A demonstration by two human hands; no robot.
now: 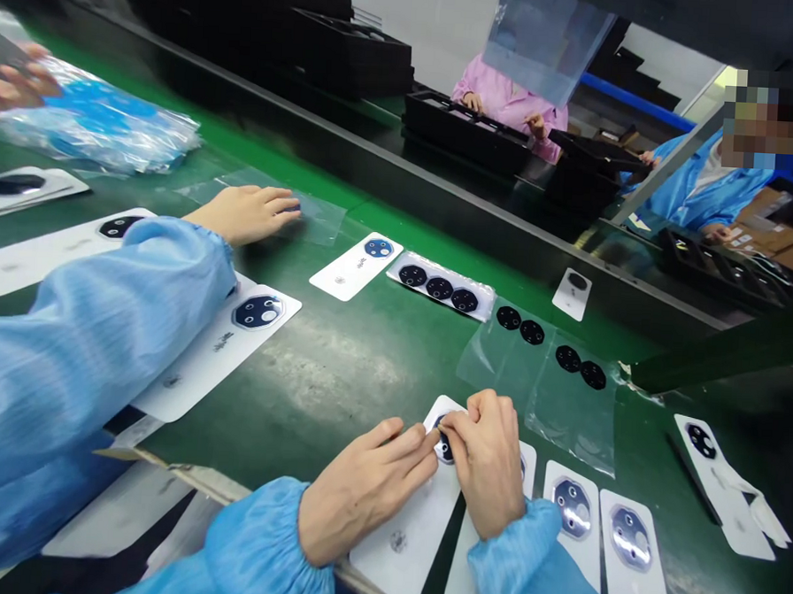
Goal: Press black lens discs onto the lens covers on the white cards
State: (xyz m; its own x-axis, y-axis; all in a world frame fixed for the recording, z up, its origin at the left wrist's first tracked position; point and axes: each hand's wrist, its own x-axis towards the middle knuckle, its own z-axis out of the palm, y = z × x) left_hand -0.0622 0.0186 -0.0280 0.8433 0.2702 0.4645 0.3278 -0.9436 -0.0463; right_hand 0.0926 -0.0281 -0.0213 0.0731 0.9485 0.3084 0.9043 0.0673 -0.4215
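White panel (pixel 403 546) is lying lower centre of frame, dark disc (pixel 447 450) sitting near its top end. Left hand (pixel 374 484) is resting fingers extended by the disc, clenching nothing. Right hand (pixel 487 461) is curling thumb and fingertips at the disc; cannot tell if pinching anything. Panel is looking light, thin, fairly stiff, probably slick and scratch-prone; long edges are seeming the best hold.

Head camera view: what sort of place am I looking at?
Probably a factory assembly line: white phone-shaped panels are spread along a green worktop, and across from it a person in pink and another in blue are at black trays.
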